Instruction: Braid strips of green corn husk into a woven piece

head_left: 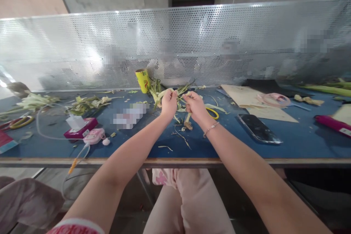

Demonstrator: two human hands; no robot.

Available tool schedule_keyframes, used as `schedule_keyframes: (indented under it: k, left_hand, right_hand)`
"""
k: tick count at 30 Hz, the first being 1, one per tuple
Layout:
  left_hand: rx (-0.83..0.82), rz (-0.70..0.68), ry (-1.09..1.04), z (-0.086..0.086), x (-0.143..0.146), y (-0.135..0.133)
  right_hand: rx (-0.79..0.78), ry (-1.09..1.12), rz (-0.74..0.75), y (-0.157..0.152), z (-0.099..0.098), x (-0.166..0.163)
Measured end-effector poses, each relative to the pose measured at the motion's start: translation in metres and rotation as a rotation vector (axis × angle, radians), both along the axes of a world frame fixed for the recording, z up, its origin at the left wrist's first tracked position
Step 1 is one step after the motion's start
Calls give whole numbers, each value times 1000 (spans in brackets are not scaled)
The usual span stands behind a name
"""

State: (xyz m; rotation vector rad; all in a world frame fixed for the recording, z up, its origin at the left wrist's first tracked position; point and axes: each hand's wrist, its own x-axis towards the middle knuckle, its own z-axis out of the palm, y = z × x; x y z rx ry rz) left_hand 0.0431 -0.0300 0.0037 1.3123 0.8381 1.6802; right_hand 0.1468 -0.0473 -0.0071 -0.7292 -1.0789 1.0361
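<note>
My left hand and my right hand are close together over the middle of the blue table. Fingers and thumb of each are pinched on pale green plant strips, which look like corn husk; the fingers partly hide them. Behind my left hand lies a bunch of green husk leaves. A pale stalk with a brown end rests on the table just below my hands. Beside my right wrist, a yellow loop handle, probably of scissors, shows in part.
A yellow roll stands before the perforated metal screen. To the left are husk piles, a magenta tissue box and a pink case. A phone and beige sheets lie right.
</note>
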Motion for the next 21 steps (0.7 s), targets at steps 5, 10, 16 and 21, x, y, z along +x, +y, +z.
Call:
schedule_keyframes:
  k: [5,10,16,21]
  left_hand:
    - [-4,21,-20,1,0,2]
    - [-50,76,-55,2,-3,9]
    - [-95,81,-80,2,-5,11]
    - [-87,44,-99,2,-4,9]
  right_hand:
    - [20,-4,-27,2,0,0]
    - [63,-30,33,2,-1,-6]
    - [64,-66,79,0,-2,-11]
    - [56,-52,85,-2,0,-7]
